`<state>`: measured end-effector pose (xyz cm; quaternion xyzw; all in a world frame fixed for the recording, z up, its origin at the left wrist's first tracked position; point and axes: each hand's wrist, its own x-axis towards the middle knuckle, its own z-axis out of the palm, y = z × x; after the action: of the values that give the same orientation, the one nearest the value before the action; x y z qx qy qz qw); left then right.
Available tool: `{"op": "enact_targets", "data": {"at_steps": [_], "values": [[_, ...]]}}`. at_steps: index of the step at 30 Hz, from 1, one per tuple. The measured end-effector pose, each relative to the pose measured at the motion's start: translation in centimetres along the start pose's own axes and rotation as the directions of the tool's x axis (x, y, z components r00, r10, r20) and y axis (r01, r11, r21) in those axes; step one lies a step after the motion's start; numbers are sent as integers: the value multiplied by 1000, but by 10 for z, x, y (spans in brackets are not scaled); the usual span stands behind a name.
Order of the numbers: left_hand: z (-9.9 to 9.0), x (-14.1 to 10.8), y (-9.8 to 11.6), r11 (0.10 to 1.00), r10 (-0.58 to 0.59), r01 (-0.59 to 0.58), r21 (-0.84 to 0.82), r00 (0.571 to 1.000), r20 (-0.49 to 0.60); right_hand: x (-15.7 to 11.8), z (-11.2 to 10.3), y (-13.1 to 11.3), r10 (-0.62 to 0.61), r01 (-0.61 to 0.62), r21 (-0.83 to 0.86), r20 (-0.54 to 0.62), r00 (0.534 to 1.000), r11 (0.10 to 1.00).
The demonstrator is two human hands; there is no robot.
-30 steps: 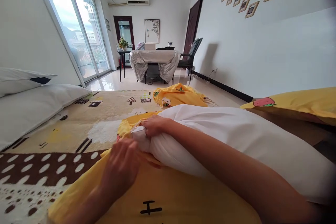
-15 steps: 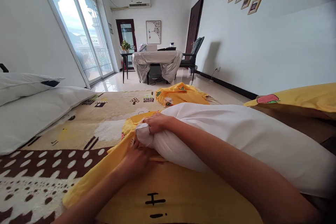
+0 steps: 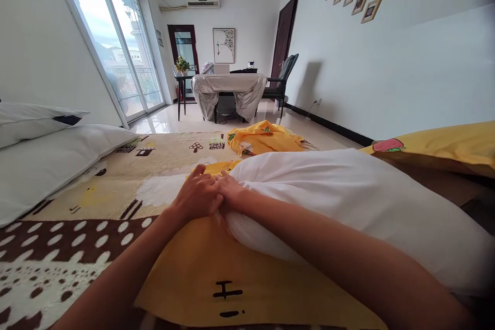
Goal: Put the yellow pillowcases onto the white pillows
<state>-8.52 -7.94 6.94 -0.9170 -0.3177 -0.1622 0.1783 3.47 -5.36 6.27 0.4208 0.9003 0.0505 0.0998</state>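
Note:
A plump white pillow lies across the middle and right, its near-left end bunched to a narrow point. Under that end spreads a yellow pillowcase with black "Hi" lettering, and a bit of the same yellow cloth shows just beyond my hands. My right hand is closed round the pillow's bunched end. Pressed against it on the left, my left hand has curled fingers closed on the pillowcase's edge. Where the fingers meet, the pillow's corner and the case's opening are hidden.
A patterned beige and brown blanket covers the bed. White pillows rest at the left. Another crumpled yellow cloth lies at the far edge, with more yellow fabric at the right. Beyond stands a covered table and a chair.
My left hand has risen from low beside the pillow's end to meet my right hand, lifting the pillowcase edge. The pillow's white corner, visible before, is now covered.

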Motion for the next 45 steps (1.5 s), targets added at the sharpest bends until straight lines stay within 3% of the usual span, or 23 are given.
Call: {"op": "enact_targets", "data": {"at_steps": [4,8,11,14,17,22,24,26,30,34,38,42,45], "values": [[-9,9,-7,991,-10,10,-133,1000,-1,-2,-10,10,-4,5,23,-22,1000,1000],[-14,11,-5,978,38,-26,-205,998,59,-11,-24,27,-2,-1,82,33,999,997],[-9,11,-6,980,44,-24,-195,994,97,-29,-35,38,-34,26,126,68,997,992],[0,11,-11,985,51,-31,-171,992,113,-59,-41,37,-9,5,142,25,1000,990],[6,13,-15,983,60,-39,-177,992,115,-99,-33,16,89,-84,71,-72,993,994],[4,20,-21,974,92,-67,-217,990,108,-143,6,-19,218,-263,-152,-263,940,953],[-1,23,-21,974,97,-69,-217,988,119,-143,14,-17,282,-345,-181,-301,911,921],[-7,24,-19,972,105,-72,-222,985,140,-135,13,-8,303,-359,-178,-277,912,916],[-19,13,-3,966,159,-112,-235,968,195,-117,-3,13,206,-251,-153,-261,943,956],[-27,2,18,959,208,-154,-238,953,223,-109,-16,29,173,-208,-99,-280,944,973],[-39,8,36,912,202,-126,-390,966,160,-100,-24,38,187,-208,-48,-281,941,977],[-50,26,47,831,162,-102,-547,985,62,-89,-27,37,253,-265,11,-331,909,964],[-47,35,42,812,142,-100,-575,990,29,-93,-24,30,206,-198,57,-244,948,978]]}}
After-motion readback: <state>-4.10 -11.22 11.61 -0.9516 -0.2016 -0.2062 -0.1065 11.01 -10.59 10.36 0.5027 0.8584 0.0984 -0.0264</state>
